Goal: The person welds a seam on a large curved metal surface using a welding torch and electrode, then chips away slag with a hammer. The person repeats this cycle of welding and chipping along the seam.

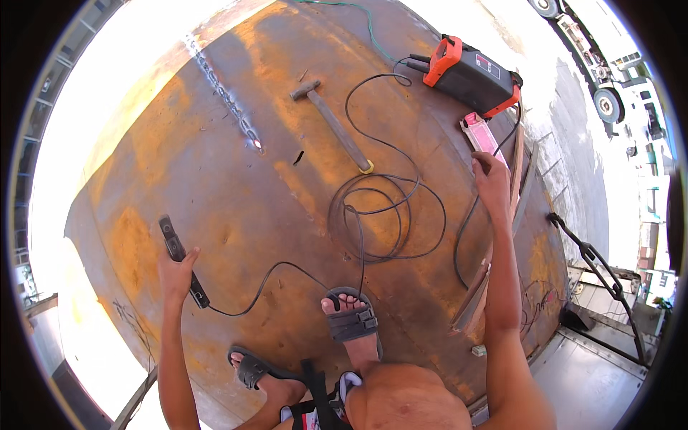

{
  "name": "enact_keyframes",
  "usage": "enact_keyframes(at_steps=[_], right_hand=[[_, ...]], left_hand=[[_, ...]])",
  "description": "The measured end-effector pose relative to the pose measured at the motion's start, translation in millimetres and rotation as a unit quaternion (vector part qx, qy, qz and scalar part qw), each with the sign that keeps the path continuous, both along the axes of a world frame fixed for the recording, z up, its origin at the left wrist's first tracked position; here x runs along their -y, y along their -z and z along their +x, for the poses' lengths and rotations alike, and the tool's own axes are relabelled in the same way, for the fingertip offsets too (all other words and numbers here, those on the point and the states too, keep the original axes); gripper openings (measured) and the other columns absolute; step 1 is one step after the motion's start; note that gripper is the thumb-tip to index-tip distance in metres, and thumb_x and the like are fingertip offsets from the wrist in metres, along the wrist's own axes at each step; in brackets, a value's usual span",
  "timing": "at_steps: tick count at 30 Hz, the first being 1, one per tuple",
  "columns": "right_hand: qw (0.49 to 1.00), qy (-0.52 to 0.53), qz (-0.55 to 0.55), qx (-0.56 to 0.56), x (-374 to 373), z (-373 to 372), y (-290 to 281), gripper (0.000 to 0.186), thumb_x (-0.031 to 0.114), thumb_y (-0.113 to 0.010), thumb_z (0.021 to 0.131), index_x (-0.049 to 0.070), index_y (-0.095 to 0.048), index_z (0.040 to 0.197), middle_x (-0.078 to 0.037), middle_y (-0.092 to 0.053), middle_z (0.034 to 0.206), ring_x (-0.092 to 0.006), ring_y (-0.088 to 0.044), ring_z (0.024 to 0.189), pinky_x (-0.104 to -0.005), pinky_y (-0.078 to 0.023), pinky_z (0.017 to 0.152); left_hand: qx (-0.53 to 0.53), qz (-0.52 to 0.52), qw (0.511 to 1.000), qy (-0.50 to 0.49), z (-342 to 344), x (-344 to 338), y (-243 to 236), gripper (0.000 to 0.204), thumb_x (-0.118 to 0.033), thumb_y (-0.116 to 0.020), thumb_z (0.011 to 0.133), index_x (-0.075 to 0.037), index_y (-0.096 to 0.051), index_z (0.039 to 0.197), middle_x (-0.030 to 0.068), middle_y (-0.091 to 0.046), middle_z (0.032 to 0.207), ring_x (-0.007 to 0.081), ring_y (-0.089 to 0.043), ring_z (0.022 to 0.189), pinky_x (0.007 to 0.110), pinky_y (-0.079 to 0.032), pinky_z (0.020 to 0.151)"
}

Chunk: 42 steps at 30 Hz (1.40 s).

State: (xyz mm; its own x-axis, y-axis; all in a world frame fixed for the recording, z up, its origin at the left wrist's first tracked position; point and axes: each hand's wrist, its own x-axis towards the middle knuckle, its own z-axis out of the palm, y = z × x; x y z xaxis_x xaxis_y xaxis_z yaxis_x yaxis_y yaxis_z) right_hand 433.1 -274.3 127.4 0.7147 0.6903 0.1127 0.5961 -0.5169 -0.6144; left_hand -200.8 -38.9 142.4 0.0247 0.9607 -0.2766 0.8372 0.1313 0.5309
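Note:
In my left hand [178, 272] is a black welding electrode holder [173, 244], its jaw end pointing away from me and its cable [269, 276] running off toward my feet. No rod shows in its jaws. My right hand [493, 183] is at the near end of a pink and white cardboard box [481, 135]. Its fingers are bent together there; whatever they may pinch is too small or hidden. A bright weld bead [222, 97] runs along the rusty steel plate [287, 208], ahead and to the left.
A black and orange welding machine [473, 75] stands at the far right. A hammer [337, 132] lies near the coiled cable [387, 215]. Wooden strips [476, 297] lie under my right forearm. My sandalled feet [352, 315] rest on the plate. Beyond its right edge is a chain [598, 261].

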Motion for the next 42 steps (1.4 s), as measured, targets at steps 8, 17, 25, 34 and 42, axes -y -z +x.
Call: enact_keyframes(at_steps=[8, 17, 25, 34, 42], right_hand=[[0.949, -0.125, -0.225, 0.183, -95, 200, 85, 0.041, 0.026, -0.051, 0.112, 0.001, -0.063, 0.142, -0.027, -0.063, 0.144, -0.0465, -0.063, 0.131, -0.0550, -0.050, 0.111], [0.915, -0.120, -0.336, 0.191, -97, 231, 83, 0.034, 0.021, -0.065, 0.099, 0.000, -0.065, 0.125, -0.029, -0.074, 0.119, -0.0497, -0.071, 0.114, -0.0614, -0.055, 0.100], [0.831, -0.174, -0.437, 0.298, -121, 162, 85, 0.023, 0.011, -0.065, 0.094, 0.007, -0.081, 0.110, -0.015, -0.078, 0.121, -0.0405, -0.074, 0.116, -0.0565, -0.052, 0.108], [0.743, -0.118, -0.576, 0.319, -154, 177, 127, 0.023, 0.016, -0.074, 0.094, 0.011, -0.084, 0.114, -0.014, -0.081, 0.121, -0.0341, -0.079, 0.112, -0.0494, -0.064, 0.081], [0.707, -0.069, -0.608, 0.354, -149, 147, 131, 0.023, 0.018, -0.071, 0.099, 0.016, -0.083, 0.117, -0.004, -0.084, 0.114, -0.0280, -0.082, 0.099, -0.0499, -0.057, 0.069]], left_hand=[[0.117, -0.026, 0.993, 0.010, 17, 34, 17, 0.037, -0.026, -0.091, 0.088, -0.005, -0.060, 0.092, -0.0009, -0.053, 0.079, 0.0121, -0.051, 0.073, 0.033, -0.046, 0.069], [0.109, -0.090, 0.988, -0.068, 2, 50, 19, 0.042, -0.030, -0.092, 0.085, -0.004, -0.060, 0.097, -0.0002, -0.056, 0.080, 0.0121, -0.054, 0.075, 0.034, -0.049, 0.070], [0.118, -0.085, 0.987, -0.065, 9, 70, 24, 0.041, -0.027, -0.092, 0.085, -0.005, -0.059, 0.098, 0.0006, -0.056, 0.081, 0.0124, -0.054, 0.075, 0.034, -0.050, 0.071], [0.143, -0.086, 0.982, -0.082, 6, 80, 33, 0.041, -0.026, -0.092, 0.085, -0.004, -0.060, 0.099, 0.0015, -0.058, 0.082, 0.0133, -0.055, 0.076, 0.035, -0.050, 0.072], [0.135, -0.096, 0.981, -0.100, 8, 94, 26, 0.042, -0.026, -0.092, 0.085, -0.004, -0.060, 0.101, 0.0019, -0.057, 0.080, 0.0141, -0.056, 0.075, 0.036, -0.051, 0.072]])
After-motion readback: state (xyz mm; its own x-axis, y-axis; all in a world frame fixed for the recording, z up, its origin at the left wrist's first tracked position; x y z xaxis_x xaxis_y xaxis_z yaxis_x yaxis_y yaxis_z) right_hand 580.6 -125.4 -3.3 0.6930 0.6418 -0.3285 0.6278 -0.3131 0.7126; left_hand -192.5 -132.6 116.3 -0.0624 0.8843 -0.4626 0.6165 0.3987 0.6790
